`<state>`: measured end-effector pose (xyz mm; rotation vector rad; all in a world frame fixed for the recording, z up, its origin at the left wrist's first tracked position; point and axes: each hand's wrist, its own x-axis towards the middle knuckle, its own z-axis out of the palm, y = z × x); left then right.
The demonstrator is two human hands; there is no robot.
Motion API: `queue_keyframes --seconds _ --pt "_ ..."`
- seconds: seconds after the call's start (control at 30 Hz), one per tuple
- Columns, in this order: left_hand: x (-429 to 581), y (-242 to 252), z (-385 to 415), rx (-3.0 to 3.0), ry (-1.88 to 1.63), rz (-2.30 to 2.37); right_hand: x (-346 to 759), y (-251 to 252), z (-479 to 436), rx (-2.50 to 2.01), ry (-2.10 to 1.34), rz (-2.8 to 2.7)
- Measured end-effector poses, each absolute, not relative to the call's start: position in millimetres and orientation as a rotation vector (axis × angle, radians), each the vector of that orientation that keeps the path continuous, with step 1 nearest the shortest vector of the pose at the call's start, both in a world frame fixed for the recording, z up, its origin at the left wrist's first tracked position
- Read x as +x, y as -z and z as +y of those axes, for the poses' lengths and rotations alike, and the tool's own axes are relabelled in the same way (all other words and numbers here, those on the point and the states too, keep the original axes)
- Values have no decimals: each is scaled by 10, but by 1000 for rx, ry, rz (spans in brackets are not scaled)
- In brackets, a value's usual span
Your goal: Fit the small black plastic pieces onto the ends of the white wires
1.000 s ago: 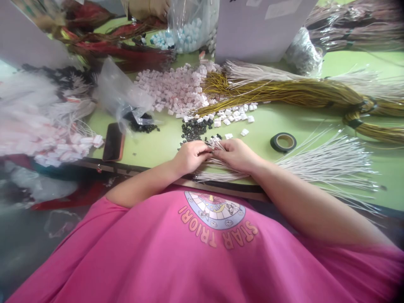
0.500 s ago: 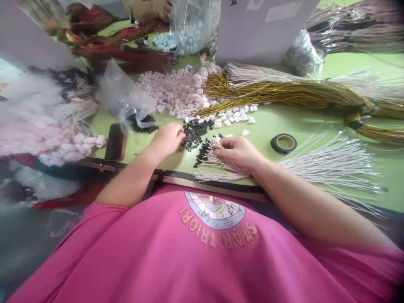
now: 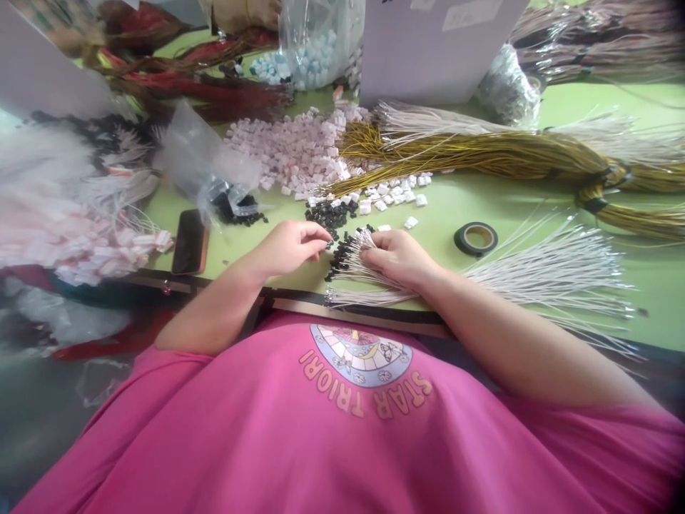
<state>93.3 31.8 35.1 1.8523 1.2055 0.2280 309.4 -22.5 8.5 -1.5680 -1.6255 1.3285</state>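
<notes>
My left hand (image 3: 289, 246) hovers over the green table (image 3: 471, 203) with its fingertips pinched on a small black connector beside a pile of black connectors (image 3: 329, 213). My right hand (image 3: 399, 257) presses down on a fan of thin white wires (image 3: 364, 268), fingers curled around them. Several of these wires carry black connectors at their ends, just left of my right fingertips. The two hands are a few centimetres apart.
A roll of dark tape (image 3: 475, 238) lies right of my right hand. More white wires (image 3: 556, 268) spread to the right. Yellow wire bundles (image 3: 508, 160), pink-white connectors (image 3: 300, 150), a plastic bag (image 3: 208, 168) and a phone (image 3: 190, 241) surround the work spot.
My left hand left the right hand, reached to the black connector pile, and has now come back toward the wires with its fingers pinched. My right hand stayed on the wires.
</notes>
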Motion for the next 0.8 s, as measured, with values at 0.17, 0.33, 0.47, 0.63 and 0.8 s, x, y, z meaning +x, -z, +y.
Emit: queue_keyframes --seconds 0.17,0.33,0.47,0.63,0.8 --pt "1088 -203 223 1575 -380 1033 3070 -106 -244 -1527 -1383 -1529" --pt "1160 -35 221 1363 -478 1002 3056 -103 -249 -1493 -1351 -1492" --pt "1173 12 213 1349 -518 996 3047 -70 -254 -1493 -1265 -1530" --pt "1186 50 199 1325 -545 1006 3038 -52 -256 -1504 -1218 -1560" --pt "1189 84 176 1414 -557 1074 3038 -49 -263 -1517 -1237 -1575"
